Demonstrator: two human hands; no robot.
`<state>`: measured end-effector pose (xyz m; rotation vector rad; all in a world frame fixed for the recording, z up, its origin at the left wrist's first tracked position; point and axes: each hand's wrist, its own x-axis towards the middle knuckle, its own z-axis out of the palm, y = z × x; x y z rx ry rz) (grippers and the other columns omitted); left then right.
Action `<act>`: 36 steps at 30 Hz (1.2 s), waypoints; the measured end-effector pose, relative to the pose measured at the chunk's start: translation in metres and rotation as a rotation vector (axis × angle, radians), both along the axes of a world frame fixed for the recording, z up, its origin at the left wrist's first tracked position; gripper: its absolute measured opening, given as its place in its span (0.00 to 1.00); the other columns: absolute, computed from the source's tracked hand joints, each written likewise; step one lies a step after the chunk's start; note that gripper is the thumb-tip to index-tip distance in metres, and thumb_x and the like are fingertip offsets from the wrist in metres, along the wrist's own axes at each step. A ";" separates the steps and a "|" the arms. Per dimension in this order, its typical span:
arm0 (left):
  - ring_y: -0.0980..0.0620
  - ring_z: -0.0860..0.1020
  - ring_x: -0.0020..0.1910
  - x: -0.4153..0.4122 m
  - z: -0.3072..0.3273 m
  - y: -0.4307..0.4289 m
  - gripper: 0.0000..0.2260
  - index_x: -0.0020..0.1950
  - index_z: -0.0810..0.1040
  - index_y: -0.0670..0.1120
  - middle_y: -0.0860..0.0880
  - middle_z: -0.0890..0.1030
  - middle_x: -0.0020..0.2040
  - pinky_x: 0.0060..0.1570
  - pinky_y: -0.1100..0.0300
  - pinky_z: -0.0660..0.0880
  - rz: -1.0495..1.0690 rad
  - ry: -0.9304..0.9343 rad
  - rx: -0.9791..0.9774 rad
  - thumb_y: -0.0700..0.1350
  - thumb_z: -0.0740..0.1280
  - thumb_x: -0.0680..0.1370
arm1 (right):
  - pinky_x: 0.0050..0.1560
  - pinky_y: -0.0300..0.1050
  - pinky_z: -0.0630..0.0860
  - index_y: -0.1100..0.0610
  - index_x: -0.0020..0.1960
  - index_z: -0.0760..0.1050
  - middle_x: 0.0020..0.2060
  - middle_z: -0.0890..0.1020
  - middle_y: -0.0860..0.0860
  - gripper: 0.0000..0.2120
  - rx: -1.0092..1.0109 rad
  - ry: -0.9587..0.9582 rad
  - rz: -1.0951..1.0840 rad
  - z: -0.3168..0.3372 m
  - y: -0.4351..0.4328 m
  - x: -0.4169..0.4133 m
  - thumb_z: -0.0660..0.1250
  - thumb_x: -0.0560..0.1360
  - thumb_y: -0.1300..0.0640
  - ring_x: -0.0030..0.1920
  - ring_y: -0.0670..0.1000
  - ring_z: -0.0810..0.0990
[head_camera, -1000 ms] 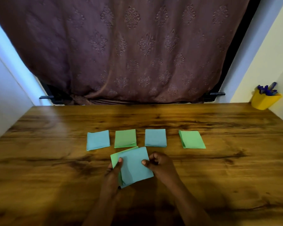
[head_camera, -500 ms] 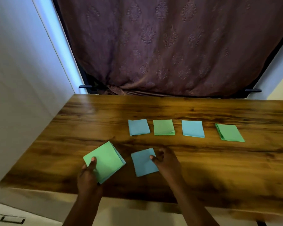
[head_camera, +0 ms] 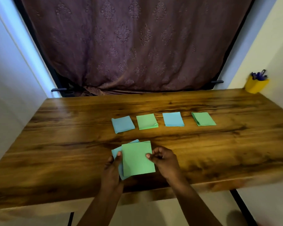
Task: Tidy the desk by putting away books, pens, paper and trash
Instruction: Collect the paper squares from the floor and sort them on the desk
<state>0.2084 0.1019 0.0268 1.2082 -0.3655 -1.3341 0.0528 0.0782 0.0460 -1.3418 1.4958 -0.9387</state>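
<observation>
Both hands hold a small stack above the near part of the worktop: the left hand (head_camera: 112, 168) grips the left side of a green folded sheet (head_camera: 137, 158) and the blue sheet (head_camera: 116, 152) under it, thumb on top, while the right hand (head_camera: 165, 162) pinches the green one's right edge. Behind hangs a purple patterned curtain (head_camera: 134, 43). Farther back on the wooden worktop (head_camera: 72, 144) four folded papers lie in a row, apart: blue paper (head_camera: 122, 124), green paper (head_camera: 147, 121), second blue paper (head_camera: 173, 119), second green paper (head_camera: 203, 119). At the far right corner stands a yellow pen cup (head_camera: 256, 86) holding blue pens (head_camera: 259, 75).

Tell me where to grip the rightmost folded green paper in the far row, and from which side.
Probably its left edge, coming from the left: the folded green paper lies flat on the wooden desk, and its stacked layers show there.
</observation>
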 end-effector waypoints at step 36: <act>0.48 0.81 0.44 -0.144 -0.079 0.005 0.12 0.52 0.80 0.47 0.47 0.83 0.47 0.41 0.59 0.77 -0.245 -1.578 -0.352 0.50 0.60 0.78 | 0.45 0.42 0.74 0.58 0.54 0.77 0.52 0.81 0.54 0.10 -0.005 0.091 -0.297 -0.034 -0.053 -0.228 0.68 0.75 0.55 0.54 0.53 0.78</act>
